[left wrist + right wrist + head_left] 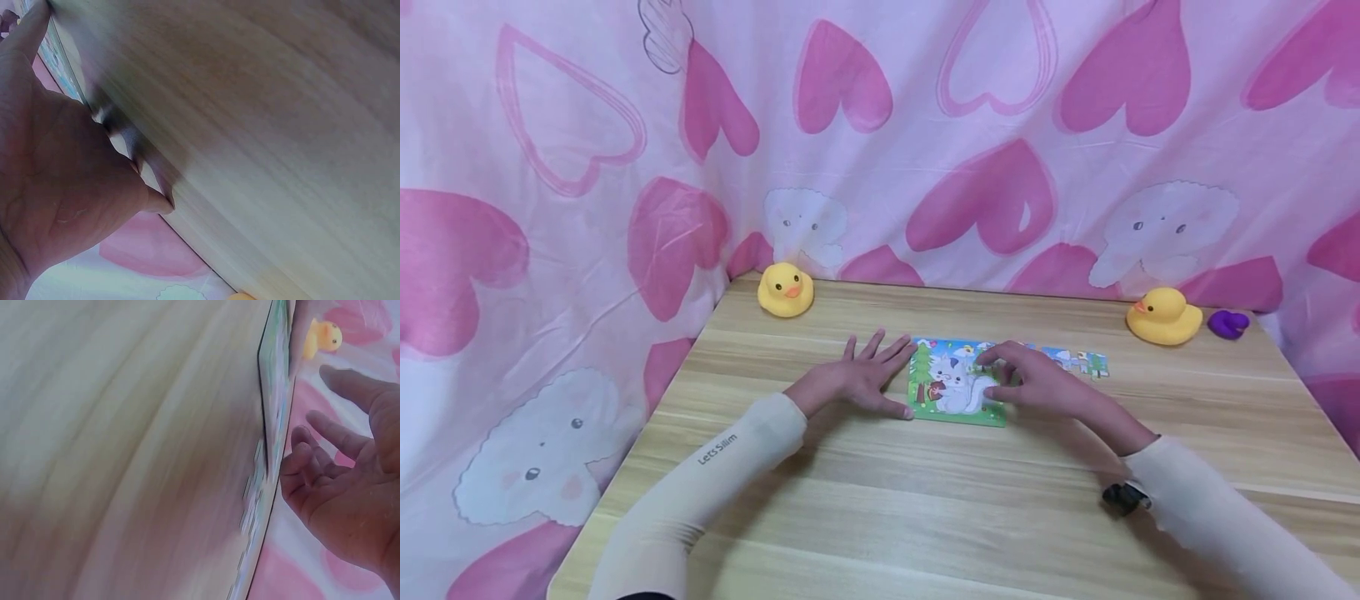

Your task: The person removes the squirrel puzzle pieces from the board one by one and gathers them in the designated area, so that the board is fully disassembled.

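Observation:
A flat puzzle picture of a white squirrel point(958, 392) lies on the wooden table between the hands. My left hand point(871, 379) has its fingers spread at the picture's left edge; the thumb tip sits right at that edge. In the left wrist view, the fingertips of the left hand point(59, 169) rest on the tabletop. Over the picture's right side hovers my right hand point(1033, 379), thumb and index finger apart. Seen from the right wrist, the right hand point(350, 487) has nothing between its fingers, the others loosely bent. Puzzle pieces point(1093, 364) lie beyond it, partly hidden by the hand.
A yellow rubber duck point(786, 292) stands at the table's back left. Another yellow duck point(1163, 318) and a small purple duck point(1228, 324) are at the back right. Behind the table point(880, 517) hangs a pink curtain point(880, 167) with hearts.

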`<state>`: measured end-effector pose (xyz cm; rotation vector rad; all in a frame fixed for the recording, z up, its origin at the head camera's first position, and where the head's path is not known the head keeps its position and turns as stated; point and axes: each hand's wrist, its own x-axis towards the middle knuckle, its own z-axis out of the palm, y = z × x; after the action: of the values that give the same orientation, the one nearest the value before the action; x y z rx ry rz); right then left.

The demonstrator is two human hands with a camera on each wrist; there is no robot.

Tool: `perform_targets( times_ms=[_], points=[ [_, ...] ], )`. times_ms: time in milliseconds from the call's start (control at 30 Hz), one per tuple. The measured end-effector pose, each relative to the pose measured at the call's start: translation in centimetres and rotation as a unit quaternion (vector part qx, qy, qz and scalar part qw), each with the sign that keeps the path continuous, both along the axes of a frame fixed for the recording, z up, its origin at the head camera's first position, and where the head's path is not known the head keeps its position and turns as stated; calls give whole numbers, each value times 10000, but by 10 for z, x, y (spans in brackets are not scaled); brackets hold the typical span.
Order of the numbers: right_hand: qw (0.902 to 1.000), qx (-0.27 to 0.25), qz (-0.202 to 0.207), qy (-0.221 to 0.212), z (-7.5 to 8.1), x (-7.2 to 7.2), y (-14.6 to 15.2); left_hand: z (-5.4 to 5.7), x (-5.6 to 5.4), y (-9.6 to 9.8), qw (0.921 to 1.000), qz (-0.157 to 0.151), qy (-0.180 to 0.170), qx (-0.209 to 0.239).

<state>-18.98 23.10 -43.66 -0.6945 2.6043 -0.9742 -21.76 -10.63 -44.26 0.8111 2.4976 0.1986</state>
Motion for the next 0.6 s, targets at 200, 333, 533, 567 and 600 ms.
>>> perform_targets(
  times_ms=[200,333,533,567,600],
  points=[
    [9994,35,331,-85,1,5,-20,-3,-1,0,10000,-12,39,-7],
    [9991,33,386,-187,2,6,-29,-3,-1,-1,10000,-7,44,-17],
    [9990,134,357,-236,0,6,-36,-2,-1,-1,10000,-33,38,12],
    [9990,181,344,-214,1,6,-38,-2,0,-1,10000,-33,31,29],
    [9990,227,343,-183,1,6,-39,-2,0,-1,10000,-33,26,40]
  ],
)
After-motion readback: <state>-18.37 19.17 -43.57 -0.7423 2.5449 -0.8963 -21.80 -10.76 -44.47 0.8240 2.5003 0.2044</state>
